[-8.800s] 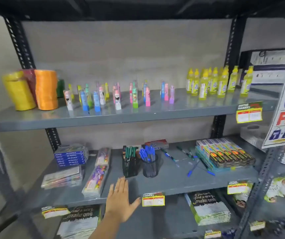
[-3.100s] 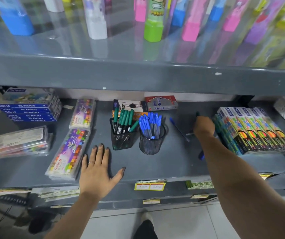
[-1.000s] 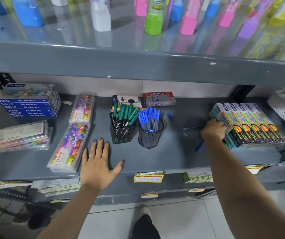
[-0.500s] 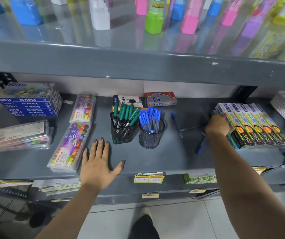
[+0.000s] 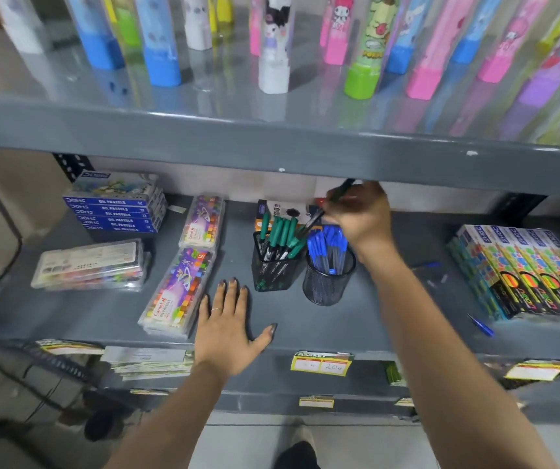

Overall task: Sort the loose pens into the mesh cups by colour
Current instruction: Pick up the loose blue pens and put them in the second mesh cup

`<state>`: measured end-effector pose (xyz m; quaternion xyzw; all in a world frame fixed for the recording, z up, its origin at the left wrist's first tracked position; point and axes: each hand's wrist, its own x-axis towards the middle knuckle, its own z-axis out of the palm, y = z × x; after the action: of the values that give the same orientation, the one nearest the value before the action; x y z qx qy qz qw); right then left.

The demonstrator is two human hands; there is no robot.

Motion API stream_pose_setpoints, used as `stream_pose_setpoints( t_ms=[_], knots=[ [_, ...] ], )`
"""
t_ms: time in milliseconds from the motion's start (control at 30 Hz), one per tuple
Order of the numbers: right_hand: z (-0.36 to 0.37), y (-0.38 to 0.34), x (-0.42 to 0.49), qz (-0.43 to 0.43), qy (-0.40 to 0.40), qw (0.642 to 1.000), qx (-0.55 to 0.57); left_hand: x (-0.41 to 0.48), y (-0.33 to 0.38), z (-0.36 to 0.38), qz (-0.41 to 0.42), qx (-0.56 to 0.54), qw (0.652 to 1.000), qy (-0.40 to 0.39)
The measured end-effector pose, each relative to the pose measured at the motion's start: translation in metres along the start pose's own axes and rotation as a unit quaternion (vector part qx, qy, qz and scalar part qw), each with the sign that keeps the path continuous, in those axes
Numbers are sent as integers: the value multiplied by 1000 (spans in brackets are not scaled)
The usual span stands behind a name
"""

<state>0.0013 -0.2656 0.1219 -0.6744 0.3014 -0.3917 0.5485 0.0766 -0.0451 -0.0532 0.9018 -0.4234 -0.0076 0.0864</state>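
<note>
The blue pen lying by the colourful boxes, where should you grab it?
Pinch the blue pen around its middle, coming from above. It lies flat on the grey shelf, and the boxes crowd its far end.

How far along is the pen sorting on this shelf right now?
Mostly done: the green cup and blue cup are already full. The right hand holds a dark pen over the green cup; the left hand rests flat. Two blue pens remain loose.

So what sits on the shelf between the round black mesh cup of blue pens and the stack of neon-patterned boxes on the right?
In the head view, mostly bare grey shelf; one loose blue pen lies there, partly hidden by the right forearm.
</note>
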Motion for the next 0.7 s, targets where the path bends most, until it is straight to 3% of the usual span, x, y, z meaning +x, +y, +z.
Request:
stream_pose_setpoints(
  t_ms=[67,167,267,500,633,700],
  knots=[
    [25,4,-7,-1,3,1000,-2,-1,0,-1,-1,-6,1000,1],
    [52,13,-18,-49,-31,988,-145,0,0,-2,3,-13,1000,-1],
    [67,21,-24,-79,-104,958,-254,0,0,-1,5,-9,1000,7],
    [65,29,-29,-141,-111,875,-450,1,-1,4,7,-6,1000,21],
    [44,31,-14,-131,-118,891,-418,1,-2,6,10,-5,1000,26],
    [25,35,2,-130,-35,925,-354,1,-2,7,10,-3,1000,27]
  ],
)
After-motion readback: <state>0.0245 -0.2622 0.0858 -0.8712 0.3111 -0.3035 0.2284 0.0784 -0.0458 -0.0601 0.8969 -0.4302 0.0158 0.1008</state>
